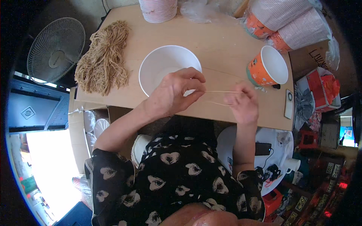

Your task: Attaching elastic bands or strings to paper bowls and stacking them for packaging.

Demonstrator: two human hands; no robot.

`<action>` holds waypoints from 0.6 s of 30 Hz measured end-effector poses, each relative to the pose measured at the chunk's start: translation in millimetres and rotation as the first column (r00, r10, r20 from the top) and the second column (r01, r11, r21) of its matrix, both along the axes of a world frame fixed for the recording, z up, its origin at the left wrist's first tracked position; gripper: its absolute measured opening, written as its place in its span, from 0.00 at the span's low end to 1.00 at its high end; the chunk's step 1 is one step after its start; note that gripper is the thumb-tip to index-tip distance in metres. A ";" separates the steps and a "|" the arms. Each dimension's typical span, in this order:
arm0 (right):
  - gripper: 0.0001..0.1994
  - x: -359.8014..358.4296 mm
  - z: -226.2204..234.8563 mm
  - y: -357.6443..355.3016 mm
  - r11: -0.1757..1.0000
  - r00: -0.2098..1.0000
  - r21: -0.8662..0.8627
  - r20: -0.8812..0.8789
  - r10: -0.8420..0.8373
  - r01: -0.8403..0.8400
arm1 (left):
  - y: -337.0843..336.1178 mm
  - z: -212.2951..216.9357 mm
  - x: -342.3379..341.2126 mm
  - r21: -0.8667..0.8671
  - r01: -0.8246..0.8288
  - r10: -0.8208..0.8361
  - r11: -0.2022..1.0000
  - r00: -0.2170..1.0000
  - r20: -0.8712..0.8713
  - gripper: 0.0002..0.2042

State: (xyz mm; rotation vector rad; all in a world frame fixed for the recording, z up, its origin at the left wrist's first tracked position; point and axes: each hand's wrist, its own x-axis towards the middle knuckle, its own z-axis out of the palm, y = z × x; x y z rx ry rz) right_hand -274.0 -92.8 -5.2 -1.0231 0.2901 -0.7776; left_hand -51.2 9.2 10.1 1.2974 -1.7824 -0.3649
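Note:
A thin tan string is stretched level between my two hands above the table's near part. My left hand pinches one end between thumb and forefinger, in front of the white paper bucket, hiding part of its rim. My right hand, slightly blurred, has its fingers closed on the other end, and a second strand runs to its fingertips. To the left of the bucket lies a thick bundle of tan strings, gathered near its top. On the right an orange patterned paper bucket leans with its white inside showing.
Stacked paper buckets in plastic lie at the far right; another white stack stands at the back. A phone lies by the table's right edge. A fan stands left. Below right is a round white stool with cables.

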 end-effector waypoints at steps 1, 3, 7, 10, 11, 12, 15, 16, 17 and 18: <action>0.09 -7.1 -4.4 -4.0 0.999 0.997 -0.033 0.074 0.008 -0.005 | 2.3 -0.9 0.2 0.000 -0.002 0.002 1.000 1.000 -0.001 0.05; 0.11 -11.2 -7.8 -3.8 0.998 0.989 -0.065 0.148 0.016 -0.006 | 5.3 -2.1 0.6 0.071 0.031 -0.026 0.997 0.998 -0.061 0.06; 0.15 -13.2 -11.3 2.5 0.996 0.985 -0.089 0.171 0.015 0.000 | 6.5 -1.0 -2.4 0.040 -0.015 0.016 0.999 0.999 -0.039 0.08; 0.16 -15.9 -10.9 4.7 0.989 0.995 -0.136 0.092 -0.044 0.056 | 10.7 1.9 -3.0 0.074 -0.097 0.098 0.993 0.995 -0.016 0.08; 0.16 -17.4 -9.5 5.5 0.986 0.997 -0.159 0.066 -0.031 0.041 | 13.6 2.7 -0.7 0.095 -0.082 0.079 0.992 0.996 0.037 0.07; 0.16 -21.4 -7.8 7.1 0.986 0.997 -0.159 0.072 -0.031 0.043 | 15.9 3.4 2.2 0.115 -0.067 0.057 0.991 0.994 0.090 0.07; 0.11 -39.7 5.2 12.9 0.963 0.990 -0.262 -0.136 0.029 -0.064 | 19.7 5.9 19.6 0.065 -0.071 0.055 0.995 0.974 0.218 0.08; 0.11 -45.0 8.2 16.0 0.959 0.991 -0.272 -0.124 0.042 -0.075 | 21.1 6.6 27.2 0.061 -0.076 0.060 0.995 0.971 0.232 0.08; 0.10 -48.7 11.2 19.5 0.955 0.992 -0.284 -0.112 0.054 -0.084 | 22.4 7.5 35.8 0.009 -0.135 0.127 0.991 0.949 0.287 0.07; 0.09 -53.0 18.0 24.3 0.959 0.986 -0.268 -0.158 0.055 -0.096 | 24.5 9.2 43.3 -0.047 -0.191 0.195 0.980 0.921 0.336 0.07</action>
